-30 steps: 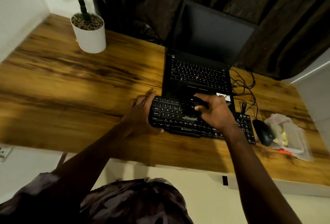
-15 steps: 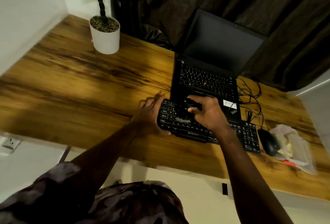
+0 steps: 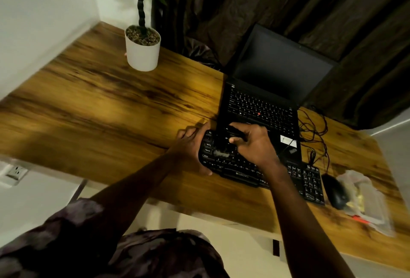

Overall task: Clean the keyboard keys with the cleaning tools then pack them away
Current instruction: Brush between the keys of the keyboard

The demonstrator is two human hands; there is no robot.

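A black external keyboard lies on the wooden desk in front of an open laptop. My left hand grips the keyboard's left end, thumb on its front edge. My right hand is closed around a dark brush, whose pale bristles rest on the keys at the keyboard's left part. The brush body is mostly hidden by my fingers.
The black laptop stands open behind the keyboard with tangled black cables at its right. A black mouse and a clear plastic bag with small items lie at the far right. A white potted plant stands at the back.
The view has shifted, so everything sits further right and lower in frame. My right hand has moved the brush slightly left over the keys. My left hand keeps its grip.
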